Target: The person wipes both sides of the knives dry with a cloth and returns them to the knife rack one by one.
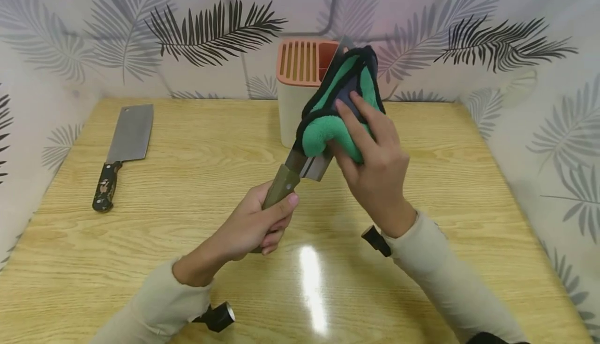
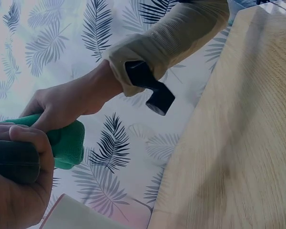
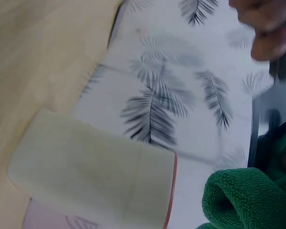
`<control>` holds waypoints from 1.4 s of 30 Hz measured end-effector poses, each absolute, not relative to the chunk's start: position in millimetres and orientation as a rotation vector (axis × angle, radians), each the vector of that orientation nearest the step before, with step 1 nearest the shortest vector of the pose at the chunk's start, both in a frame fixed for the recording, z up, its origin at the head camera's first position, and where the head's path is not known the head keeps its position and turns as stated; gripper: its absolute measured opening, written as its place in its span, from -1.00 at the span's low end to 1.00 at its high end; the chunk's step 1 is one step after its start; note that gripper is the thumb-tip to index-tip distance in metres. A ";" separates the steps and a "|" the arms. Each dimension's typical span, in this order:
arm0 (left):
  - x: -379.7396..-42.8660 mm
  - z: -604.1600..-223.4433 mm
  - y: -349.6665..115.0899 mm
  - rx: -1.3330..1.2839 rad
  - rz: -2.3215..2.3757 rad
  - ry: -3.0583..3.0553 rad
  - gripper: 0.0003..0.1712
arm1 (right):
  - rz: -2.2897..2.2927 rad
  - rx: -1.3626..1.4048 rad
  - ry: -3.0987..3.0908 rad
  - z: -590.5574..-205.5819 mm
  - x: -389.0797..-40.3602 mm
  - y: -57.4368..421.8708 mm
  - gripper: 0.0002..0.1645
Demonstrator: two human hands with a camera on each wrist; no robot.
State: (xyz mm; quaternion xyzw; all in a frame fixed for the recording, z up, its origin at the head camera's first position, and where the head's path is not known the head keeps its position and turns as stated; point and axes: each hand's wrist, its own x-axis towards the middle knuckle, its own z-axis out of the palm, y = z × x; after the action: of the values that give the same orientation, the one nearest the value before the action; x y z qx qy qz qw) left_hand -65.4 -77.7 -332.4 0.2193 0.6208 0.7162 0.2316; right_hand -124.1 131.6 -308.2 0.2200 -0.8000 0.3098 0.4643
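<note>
Fingers of my left hand (image 1: 253, 225) grip the olive-brown handle of a kitchen knife (image 1: 282, 185), its blade slanting up and away to the right above the table. My right hand (image 1: 380, 159) holds a green cloth (image 1: 323, 131) with dark edging, folded over the blade. Most of the blade is hidden by the cloth; a strip shows near the handle and another near the tip. In the right wrist view, a rolled fold of the cloth (image 3: 248, 195) lies beside the blade (image 3: 266, 114). The left wrist view shows the handle's dark end (image 2: 14, 161) inside my left fist.
A cleaver (image 1: 131, 133) with a black patterned handle lies on the left of the wooden table (image 1: 197, 141). Behind the hands stands a cream knife holder (image 1: 290, 110) with a slotted orange top, partly covered by the cloth. Leaf-patterned fabric (image 1: 215, 32) hangs behind the table.
</note>
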 end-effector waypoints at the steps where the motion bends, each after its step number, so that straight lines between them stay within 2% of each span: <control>1: -65.3 -332.2 -77.7 0.607 1.965 1.714 -0.64 | 0.786 0.520 -1.969 -304.8 -128.1 134.1 -0.52; 9: -65.6 -332.4 -77.9 0.606 1.935 1.752 -0.66 | 0.909 0.409 -2.047 -287.3 -141.2 145.8 -0.46; 17: -72.1 -330.2 -81.1 0.538 2.015 1.725 -0.68 | 0.781 0.726 -2.107 -309.1 -108.2 122.9 -0.46; 21: -73.3 -329.0 -81.9 0.553 2.017 1.706 -0.70 | 0.756 0.753 -2.085 -313.0 -99.6 117.8 -0.50; 27: -72.2 -329.4 -79.1 0.590 1.953 1.767 -0.72 | 0.820 0.612 -2.060 -297.7 -115.3 124.1 -0.57; 35: -68.8 -331.8 -77.8 0.579 1.864 1.806 -0.81 | 0.875 0.452 -2.132 -269.3 -148.1 147.6 -0.54; 42: -68.4 -331.3 -75.6 0.543 1.870 1.833 -0.78 | 0.787 0.425 -2.237 -272.2 -145.6 148.4 -0.52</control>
State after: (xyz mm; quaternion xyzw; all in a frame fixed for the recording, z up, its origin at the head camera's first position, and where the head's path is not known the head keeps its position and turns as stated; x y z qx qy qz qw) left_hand -68.4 -75.6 -331.3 0.1975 0.6668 0.6802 0.2317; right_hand -145.6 148.4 -272.2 0.1646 -0.8670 0.3050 0.3581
